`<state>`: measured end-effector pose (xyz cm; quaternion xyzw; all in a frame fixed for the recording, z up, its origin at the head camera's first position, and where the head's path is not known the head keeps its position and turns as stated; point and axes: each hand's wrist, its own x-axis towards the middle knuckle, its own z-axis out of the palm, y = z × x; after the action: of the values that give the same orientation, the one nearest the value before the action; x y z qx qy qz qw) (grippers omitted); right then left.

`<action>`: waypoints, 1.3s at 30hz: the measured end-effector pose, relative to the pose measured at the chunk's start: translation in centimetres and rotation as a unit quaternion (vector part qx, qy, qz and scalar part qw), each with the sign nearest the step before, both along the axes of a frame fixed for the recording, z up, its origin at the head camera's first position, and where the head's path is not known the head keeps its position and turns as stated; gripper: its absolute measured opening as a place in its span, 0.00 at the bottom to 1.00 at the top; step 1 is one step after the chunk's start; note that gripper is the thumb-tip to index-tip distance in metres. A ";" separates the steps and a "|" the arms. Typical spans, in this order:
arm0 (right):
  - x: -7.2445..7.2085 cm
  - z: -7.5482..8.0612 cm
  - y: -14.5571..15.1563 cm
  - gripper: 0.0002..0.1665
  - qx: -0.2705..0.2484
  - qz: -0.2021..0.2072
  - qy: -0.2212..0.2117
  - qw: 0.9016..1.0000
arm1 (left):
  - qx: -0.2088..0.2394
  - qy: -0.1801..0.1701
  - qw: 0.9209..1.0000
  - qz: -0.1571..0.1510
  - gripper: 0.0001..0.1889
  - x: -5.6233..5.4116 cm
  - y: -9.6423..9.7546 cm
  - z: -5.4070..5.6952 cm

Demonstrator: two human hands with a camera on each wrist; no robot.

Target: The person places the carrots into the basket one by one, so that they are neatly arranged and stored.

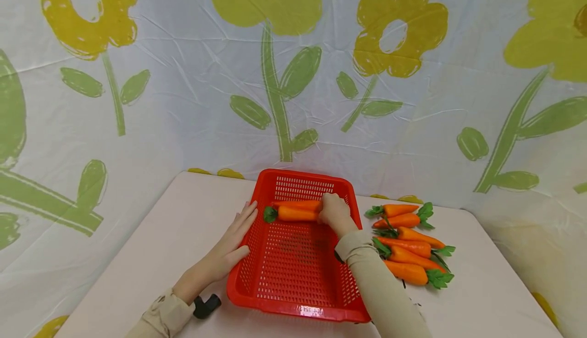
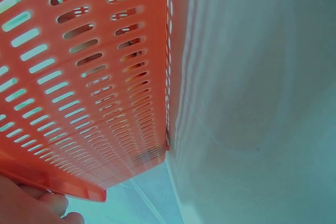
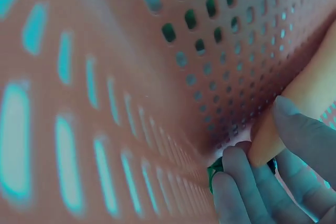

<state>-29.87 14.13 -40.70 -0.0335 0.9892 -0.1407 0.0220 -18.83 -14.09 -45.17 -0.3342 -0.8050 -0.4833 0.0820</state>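
Inside a red perforated plastic basket (image 1: 293,271), two orange toy carrots lie side by side across the far end: a front carrot (image 1: 295,214) with a green top at its left and a rear carrot (image 1: 302,205). My right hand (image 1: 338,213) reaches in over the right side and grips the front carrot by its tapered end. In the right wrist view, thumb and fingers pinch that orange end low against the basket wall. My left hand (image 1: 229,246) rests along the left rim, its fingers extended; in the left wrist view, fingertips (image 2: 52,203) touch the rim.
Several more carrots with leafy green tops (image 1: 408,264) lie in a column on the white table (image 1: 183,236), right of the basket. A cloth (image 1: 192,98) printed with flowers rises behind the table and along its sides. A white label (image 1: 312,310) marks the basket's near rim.
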 end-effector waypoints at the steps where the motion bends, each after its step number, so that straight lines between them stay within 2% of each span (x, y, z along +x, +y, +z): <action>1: 0.0 -0.1 0.0 0.11 0.005 0.002 0.002 1.000 | 0.000 0.002 1.000 0.000 0.43 0.0 0.0 0.0; 10: 0.3 -0.5 -0.1 0.09 0.024 0.028 0.018 0.999 | 0.006 0.007 1.000 -0.005 0.43 0.1 0.1 0.3; 13: 0.2 -0.3 0.0 0.11 0.021 0.031 0.024 0.999 | 0.005 0.007 1.000 -0.005 0.42 0.1 0.1 0.3; 19: 0.3 0.6 0.3 0.13 -0.003 0.027 0.009 1.000 | 0.005 0.011 1.000 -0.006 0.42 0.0 0.1 0.3; 25: 0.6 2.7 1.0 0.05 -0.086 0.024 0.015 0.996 | 0.008 0.011 1.000 -0.006 0.42 0.2 0.0 0.1; 28: 1.1 4.0 1.7 0.04 -0.140 0.039 0.017 0.989 | 0.009 0.008 1.000 -0.007 0.42 0.3 0.1 0.1; 32: 2.0 5.7 2.6 0.06 -0.208 0.049 -0.005 0.977 | 0.011 0.008 1.000 -0.007 0.42 0.3 0.0 0.1; 35: 2.6 6.6 3.2 0.08 -0.232 0.047 -0.004 0.972 | 0.013 0.007 1.000 -0.006 0.42 0.3 0.0 0.2; 39: 3.7 7.8 3.9 0.08 -0.236 0.045 0.025 0.970 | 0.011 0.003 1.000 -0.005 0.42 0.2 0.1 0.3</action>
<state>-26.18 18.04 -32.89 -0.0858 0.9257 -0.3683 -0.0047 -18.62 -14.00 -44.90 -0.3387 -0.7975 -0.4919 0.0859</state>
